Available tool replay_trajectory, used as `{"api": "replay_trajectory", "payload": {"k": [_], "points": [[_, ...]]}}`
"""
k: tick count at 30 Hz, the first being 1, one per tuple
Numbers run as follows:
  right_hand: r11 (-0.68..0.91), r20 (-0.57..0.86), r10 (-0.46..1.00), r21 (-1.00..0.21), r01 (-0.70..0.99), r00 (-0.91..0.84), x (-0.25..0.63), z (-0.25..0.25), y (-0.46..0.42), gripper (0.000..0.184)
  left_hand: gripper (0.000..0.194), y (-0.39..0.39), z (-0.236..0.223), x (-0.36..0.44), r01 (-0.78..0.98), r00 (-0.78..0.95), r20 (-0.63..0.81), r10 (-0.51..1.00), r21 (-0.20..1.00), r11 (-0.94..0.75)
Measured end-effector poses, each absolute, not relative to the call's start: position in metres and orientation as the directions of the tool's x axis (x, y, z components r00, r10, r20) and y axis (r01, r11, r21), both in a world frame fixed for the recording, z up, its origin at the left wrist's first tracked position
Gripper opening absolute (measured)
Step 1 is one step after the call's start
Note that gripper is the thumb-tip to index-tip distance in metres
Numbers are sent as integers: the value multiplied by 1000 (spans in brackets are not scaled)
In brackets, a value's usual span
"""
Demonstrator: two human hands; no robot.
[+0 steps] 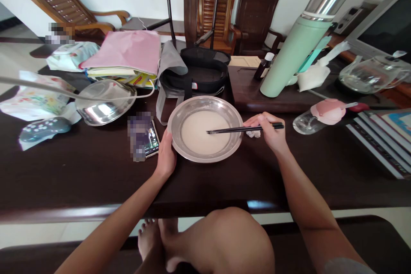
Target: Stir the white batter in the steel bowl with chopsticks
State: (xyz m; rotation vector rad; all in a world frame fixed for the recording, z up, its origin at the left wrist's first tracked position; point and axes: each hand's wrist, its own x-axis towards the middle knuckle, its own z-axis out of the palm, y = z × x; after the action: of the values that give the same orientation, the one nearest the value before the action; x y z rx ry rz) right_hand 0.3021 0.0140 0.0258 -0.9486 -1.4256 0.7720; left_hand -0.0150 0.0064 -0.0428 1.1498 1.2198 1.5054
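Observation:
A wide metal bowl (pixel 205 159) stands on the dark wooden table, partly filled with a pale, milky batter-like mixture (pixel 201 139). My left hand (pixel 166 156) grips the bowl's left rim, with the fingers partly hidden at its side. In my right hand (pixel 271 130) is a pair of black chopsticks (pixel 236 129), pinched near the back end. They reach leftward over the bowl, and their tips are at the mixture near its middle. Beneath the right hand lies a crumpled white scrap (pixel 253 134). A phone (pixel 151 139) rests just left of the bowl.
A second metal bowl (pixel 104 111) sits at the left by a blue-grey object (pixel 45 130). Behind are a pink folder (pixel 123 49) and a black bag (pixel 199 72). To the right stand a green thermos (pixel 285 55), a pink-lidded bottle (pixel 316 115), a glass teapot (pixel 369 77) and stacked books (pixel 382 141).

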Motion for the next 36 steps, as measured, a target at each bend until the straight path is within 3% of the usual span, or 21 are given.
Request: {"api": "replay_trajectory", "payload": {"k": [4, 8, 11, 15, 21, 28, 36], "points": [[437, 436, 899, -899, 36, -36, 303, 21, 14, 39, 48, 6, -42, -15, -55, -221, 129, 967, 988, -145], [438, 423, 898, -886, 153, -125, 293, 23, 12, 32, 49, 6, -43, -16, -11, -208, 154, 966, 987, -159], [444, 440, 896, -875, 192, -67, 293, 26, 12, 32, 52, 7, -46, -17, -17, -194, 140, 971, 989, -146], [420, 427, 904, -901, 111, 40, 301, 26, 13, 41, 54, 7, -50, -19, -22, -190, 135, 973, 990, -141], [398, 384, 916, -906, 141, -119, 294, 24, 12, 37, 51, 7, -48, -19, 2, -198, 154, 968, 988, -156], [410, 418, 907, -904, 118, 50, 301, 26, 14, 43, 46, 4, -40, -16, -7, -216, 148, 965, 988, -153], [404, 396, 915, -896, 183, -78, 292, 24, 12, 35, 46, 4, -38, -15, -24, -215, 136, 967, 989, -144]]}}
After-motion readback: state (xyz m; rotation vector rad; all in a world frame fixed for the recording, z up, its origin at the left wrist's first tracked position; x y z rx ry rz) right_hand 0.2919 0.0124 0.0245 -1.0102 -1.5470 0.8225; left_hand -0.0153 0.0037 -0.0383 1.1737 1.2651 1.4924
